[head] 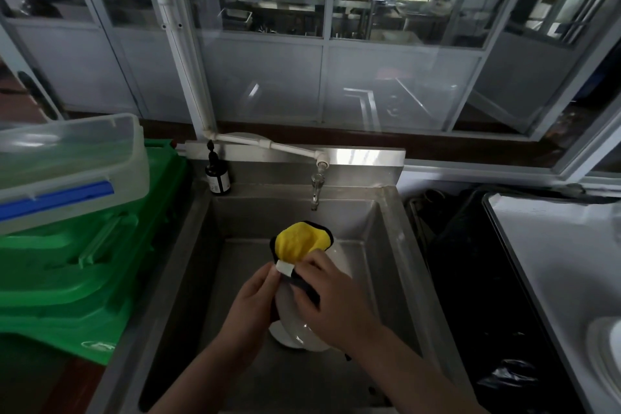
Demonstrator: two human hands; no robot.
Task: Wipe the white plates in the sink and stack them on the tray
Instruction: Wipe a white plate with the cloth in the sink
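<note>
A white plate (292, 316) is held up on edge over the steel sink (389, 245), low in the middle of the frame, its lower rim showing just below the two hands. A yellow cloth (297, 242) with a dark border and a small white tag is draped over the plate's upper edge and rises above the fingers. The left hand (250, 309) grips the plate's left edge, its thumb near the white tag. The right hand (331, 306) lies over the plate's face with fingers curled, pinching the dark border of the cloth against it.

Just above the cloth, a metal tap (316, 186) hangs down from a white pipe that runs along the sink's back wall. A dark bottle (217, 175) with a pump top stands at the sink's upper left corner.

To the left of the sink lies a pile of green plastic crates (84, 279), and a clear plastic box (67, 161) with a blue clip sits on top of them. At the right edge of the frame is a pale tray (554, 262), with the rim of a white dish (605, 349) lying on it in the lower right corner. A dark gap with black bags lies between sink and tray. Glass window panes (302, 27) fill the upper half of the frame.
</note>
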